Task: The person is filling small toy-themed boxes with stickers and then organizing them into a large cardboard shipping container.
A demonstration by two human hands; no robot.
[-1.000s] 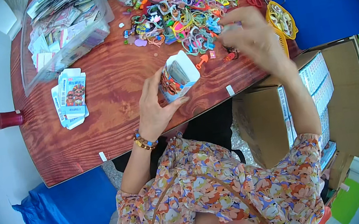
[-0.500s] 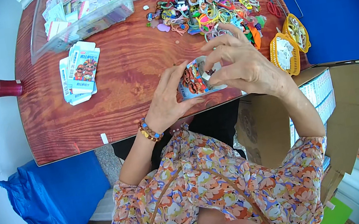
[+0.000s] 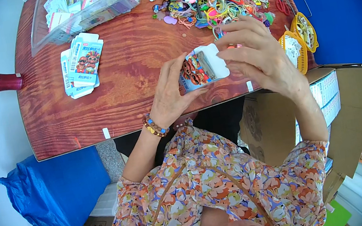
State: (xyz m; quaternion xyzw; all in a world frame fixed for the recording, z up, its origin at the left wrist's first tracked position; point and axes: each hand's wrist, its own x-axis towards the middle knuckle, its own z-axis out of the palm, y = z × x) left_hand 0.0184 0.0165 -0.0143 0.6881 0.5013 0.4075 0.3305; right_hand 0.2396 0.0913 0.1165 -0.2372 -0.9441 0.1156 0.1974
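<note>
My left hand grips a small printed carton between thumb and fingers, just above the table near its front edge. Its right end is open, with a white flap folded out, and something greyish fills the inside; I cannot make out what. Right beside that flap is my right hand, its fingers spread and bent, with nothing seen in them. A loose stack of flat cartons with the same print lies to the left.
A clear plastic bin of small packets stands far left. Colourful hair ties and trinkets are heaped at the back. Red scissors and yellow baskets sit right, a red jar left. A large cardboard box stands below right.
My right hand has drawn back from the carton's open end to the right, and its fingers have spread. The flap and the carton's contents show more now. My left hand keeps its hold.
</note>
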